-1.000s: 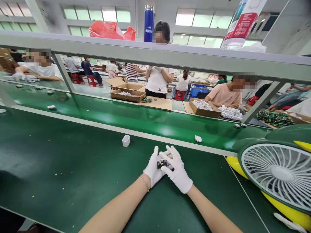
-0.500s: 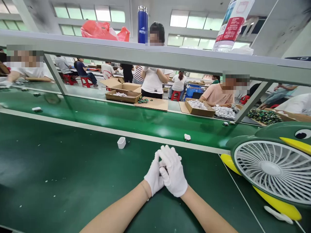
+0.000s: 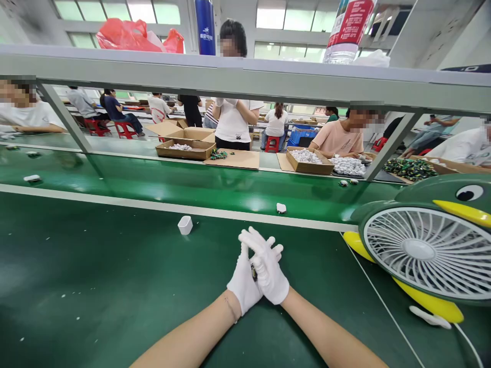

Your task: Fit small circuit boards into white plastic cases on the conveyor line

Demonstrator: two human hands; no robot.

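My left hand (image 3: pixel 241 283) and my right hand (image 3: pixel 270 276), both in white gloves, are pressed together above the green worktop. Between the palms shows a small dark part (image 3: pixel 253 272) with a yellowish spot; most of it is hidden by the gloves, and its kind is unclear. My right hand lies over the left, its thumb bent against the part and its fingers crossing the left fingertips. Up and to the left of the hands stands a small white plastic cup (image 3: pixel 185 225). Beyond the hands, a white-topped piece (image 3: pixel 281 208) lies on the green conveyor belt (image 3: pixel 215 191).
At right stands a green bird-shaped fan (image 3: pixel 420 249) with yellow feet. A grey shelf (image 3: pixel 245 76) crosses above the belt, bearing a blue flask (image 3: pixel 205 28), a bottle (image 3: pixel 349 30) and a red bag (image 3: pixel 130 36). Across the belt, co-workers sit or stand by boxes of white parts (image 3: pixel 307 157).
The pressed hands have shifted against each other, and more of the dark part shows between them. Pieces on the belt have moved left. The camera view has turned slightly.
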